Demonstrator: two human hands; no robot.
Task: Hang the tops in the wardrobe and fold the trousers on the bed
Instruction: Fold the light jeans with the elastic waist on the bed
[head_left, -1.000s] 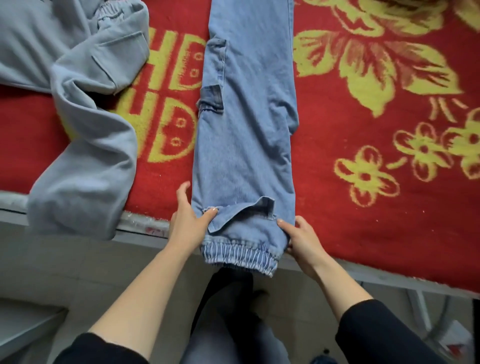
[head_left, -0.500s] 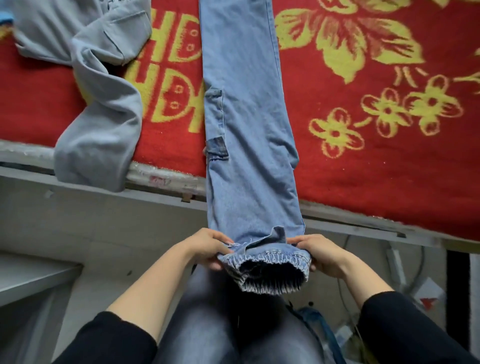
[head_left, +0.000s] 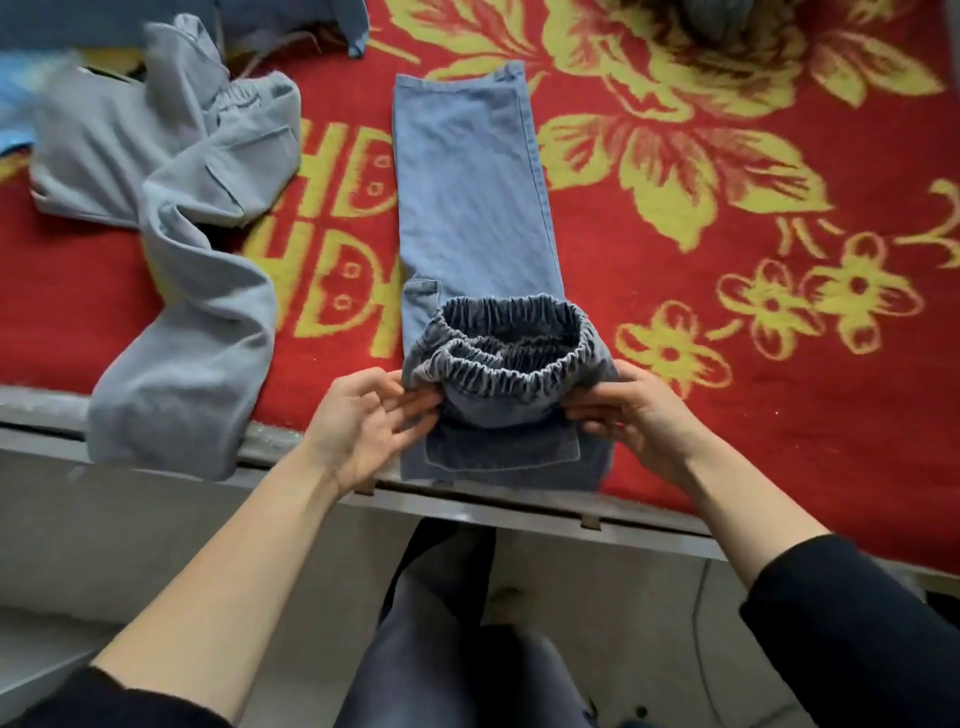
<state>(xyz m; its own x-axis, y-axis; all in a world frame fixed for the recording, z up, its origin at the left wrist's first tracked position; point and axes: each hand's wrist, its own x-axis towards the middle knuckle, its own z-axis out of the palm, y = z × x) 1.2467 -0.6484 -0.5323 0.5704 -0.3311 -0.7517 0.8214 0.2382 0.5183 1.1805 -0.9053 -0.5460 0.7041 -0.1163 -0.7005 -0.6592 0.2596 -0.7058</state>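
At the frame's centre, the left hand (head_left: 363, 421) and right hand (head_left: 636, 413) pinched the half-folded jeans (head_left: 475, 208) by their cuffs on the bed (head_left: 779, 415), while grey trousers (head_left: 171, 249) at left lay unfolded.

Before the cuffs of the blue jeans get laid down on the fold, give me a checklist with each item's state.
1. Left hand pinching the elastic cuffs: ok.
2. Right hand gripping the other side: ok.
3. Blue jeans lying flat and straight on the red blanket: ok.
4. Cuffs level with each other: not ok, one sits bunched inside the other.
5. Landing area free of the grey trousers: ok, they lie apart to the left.
6. Near fold fully on the bed: cannot tell, it reaches the bed edge.
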